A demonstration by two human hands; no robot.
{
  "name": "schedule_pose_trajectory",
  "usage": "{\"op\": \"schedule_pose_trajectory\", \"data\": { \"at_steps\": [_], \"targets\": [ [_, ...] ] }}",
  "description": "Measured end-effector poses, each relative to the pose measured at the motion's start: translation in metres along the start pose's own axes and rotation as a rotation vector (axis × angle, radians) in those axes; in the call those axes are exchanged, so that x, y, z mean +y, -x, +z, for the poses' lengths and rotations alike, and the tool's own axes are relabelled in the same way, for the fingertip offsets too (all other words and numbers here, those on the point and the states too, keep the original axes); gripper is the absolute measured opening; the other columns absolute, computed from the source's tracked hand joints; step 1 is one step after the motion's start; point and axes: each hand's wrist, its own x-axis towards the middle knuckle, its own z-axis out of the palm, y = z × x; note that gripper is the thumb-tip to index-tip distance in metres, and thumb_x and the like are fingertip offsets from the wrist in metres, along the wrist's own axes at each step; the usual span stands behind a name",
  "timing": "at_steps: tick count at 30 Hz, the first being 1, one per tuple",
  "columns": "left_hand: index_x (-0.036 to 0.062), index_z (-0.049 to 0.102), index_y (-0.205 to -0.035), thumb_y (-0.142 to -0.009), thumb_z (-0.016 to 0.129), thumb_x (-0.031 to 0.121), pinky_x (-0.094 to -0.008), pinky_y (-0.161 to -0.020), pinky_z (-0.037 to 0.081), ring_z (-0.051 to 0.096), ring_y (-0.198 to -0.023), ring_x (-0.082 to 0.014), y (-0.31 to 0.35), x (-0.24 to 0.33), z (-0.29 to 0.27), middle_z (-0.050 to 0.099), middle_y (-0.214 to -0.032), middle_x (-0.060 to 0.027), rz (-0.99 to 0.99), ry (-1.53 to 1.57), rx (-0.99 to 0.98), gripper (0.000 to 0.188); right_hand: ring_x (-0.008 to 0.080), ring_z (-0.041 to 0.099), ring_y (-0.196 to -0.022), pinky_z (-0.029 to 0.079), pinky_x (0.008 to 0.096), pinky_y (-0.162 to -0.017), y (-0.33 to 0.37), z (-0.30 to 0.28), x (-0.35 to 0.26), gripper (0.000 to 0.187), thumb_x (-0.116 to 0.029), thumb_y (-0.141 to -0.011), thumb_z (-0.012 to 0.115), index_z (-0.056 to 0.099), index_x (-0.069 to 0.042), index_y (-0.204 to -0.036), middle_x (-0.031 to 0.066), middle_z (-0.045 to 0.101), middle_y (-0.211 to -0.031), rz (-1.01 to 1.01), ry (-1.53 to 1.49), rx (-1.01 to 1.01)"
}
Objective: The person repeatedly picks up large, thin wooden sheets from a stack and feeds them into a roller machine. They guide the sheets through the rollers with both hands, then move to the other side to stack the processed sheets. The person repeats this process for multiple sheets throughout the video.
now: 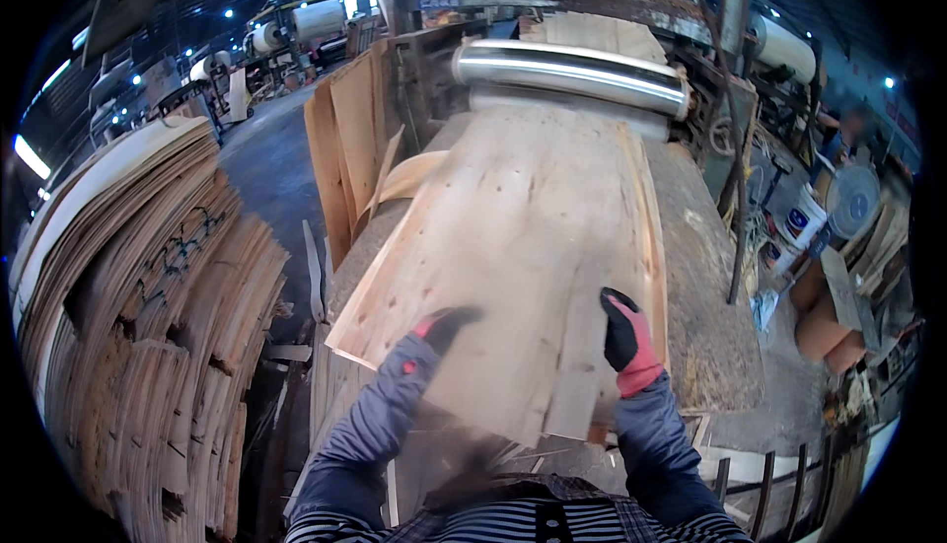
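Pale wood veneer sheets (523,188) lie on the worn machine table in front of me, their far end near a shiny metal roller (577,79). My left hand (449,328), in a red and black glove, is over the sheet's near left part. It is smeared by motion, but its fingers look stretched toward the middle. In a matching glove, my right hand (629,341) is at the near right of the sheet, beside a narrow veneer strip (582,375). Its fingers point away from me and look extended. Whether either palm presses the wood cannot be seen.
A tall stack of rough veneer (148,326) stands on the left. Upright boards (345,139) lean beside the machine frame. To the right are a white bucket (804,217), cardboard (824,311) and metal bars (767,494). A blurred person (843,139) is at far right.
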Motion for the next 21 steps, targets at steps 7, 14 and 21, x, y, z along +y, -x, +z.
{"op": "schedule_pose_trajectory", "data": {
  "at_steps": [7,14,21],
  "targets": [
    [-0.0006,0.052,-0.106,-0.085,0.047,0.029,-0.0275,-0.078,0.045,0.055,-0.089,-0.0194,-0.121,0.019,-0.003,0.057,-0.100,-0.0114,-0.262,0.772,-0.331,0.037,0.0190,0.056,-0.089,0.045,0.0292,-0.078,-0.081,0.015,-0.028,0.030,-0.020,-0.085,0.045,0.051,0.000,-0.106,0.0086,0.057,-0.100,0.098,-0.452,-0.195],
    [0.0009,0.043,-0.117,-0.080,0.048,0.041,-0.0345,-0.085,0.040,0.051,-0.096,-0.0270,-0.100,-0.042,-0.068,0.050,-0.110,-0.0167,0.205,-0.553,0.171,0.055,0.0194,0.058,-0.080,0.048,0.0332,-0.070,-0.129,0.028,-0.048,0.027,-0.023,-0.083,0.045,0.053,-0.006,-0.102,0.0071,0.058,-0.092,0.194,-0.369,-0.205],
    [0.0069,0.038,-0.122,-0.071,0.052,0.048,-0.0494,-0.097,0.018,0.026,-0.118,-0.0390,-0.020,-0.073,-0.062,0.029,-0.127,-0.0235,0.176,-1.601,0.234,0.068,0.0140,0.059,-0.076,0.048,0.0262,-0.067,-0.184,0.009,-0.022,0.025,-0.023,-0.083,0.049,0.054,-0.006,-0.101,0.0046,0.060,-0.089,0.233,-0.321,-0.228]
  ]
}}
